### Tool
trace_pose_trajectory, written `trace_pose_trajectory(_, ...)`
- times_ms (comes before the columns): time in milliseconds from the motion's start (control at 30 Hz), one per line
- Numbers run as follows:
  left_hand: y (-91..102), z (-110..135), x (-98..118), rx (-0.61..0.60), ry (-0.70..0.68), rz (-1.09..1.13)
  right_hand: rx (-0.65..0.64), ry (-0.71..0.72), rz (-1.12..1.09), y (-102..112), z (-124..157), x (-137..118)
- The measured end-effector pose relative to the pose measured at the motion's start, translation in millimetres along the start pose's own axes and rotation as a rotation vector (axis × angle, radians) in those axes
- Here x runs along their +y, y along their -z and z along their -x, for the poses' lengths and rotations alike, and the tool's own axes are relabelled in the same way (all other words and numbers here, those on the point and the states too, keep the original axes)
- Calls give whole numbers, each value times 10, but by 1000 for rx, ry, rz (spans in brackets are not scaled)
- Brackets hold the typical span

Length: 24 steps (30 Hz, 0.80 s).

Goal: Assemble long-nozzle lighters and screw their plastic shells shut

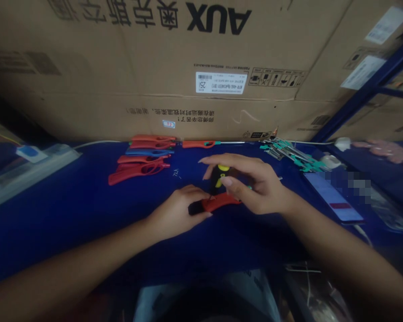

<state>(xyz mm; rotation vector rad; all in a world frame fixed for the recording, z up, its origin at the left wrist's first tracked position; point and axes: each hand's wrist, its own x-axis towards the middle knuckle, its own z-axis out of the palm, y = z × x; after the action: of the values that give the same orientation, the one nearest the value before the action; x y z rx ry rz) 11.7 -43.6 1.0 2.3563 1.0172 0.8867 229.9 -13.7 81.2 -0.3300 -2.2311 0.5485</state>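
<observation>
My left hand (176, 209) pinches the black end of a red stick lighter (221, 202) between thumb and fingers, over the blue table. A short black and yellow screwdriver (219, 178) stands upright in my right hand (262, 184), its shaft pointing down at the lighter near my left fingertips. Whether its tip sits in a screw is too dark to tell. The lighter's far end passes behind my right thumb, with a bit of green showing there.
Several red lighter handles (139, 170) and a blue handle (141, 152) lie back left. Behind my hands rests an orange lighter (196, 144) with a metal rod. Metal rods with green parts (293, 154) are heaped right, near a phone (332, 197). A large cardboard box (147, 80) walls the back.
</observation>
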Motion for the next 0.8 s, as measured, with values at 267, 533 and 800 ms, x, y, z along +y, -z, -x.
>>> trace_pose_trajectory(267, 2, -3, 23, -23, 29, -26, 11, 51, 159, 1, 23, 24)
trace_pose_trajectory(533, 43, -71, 99, -32, 65, -148, 327, -89, 84, 237, 2, 151)
trace_pose_trajectory(800, 105, -442, -58, -125, 15, -326, 84, -266, 739, 711, 164, 584)
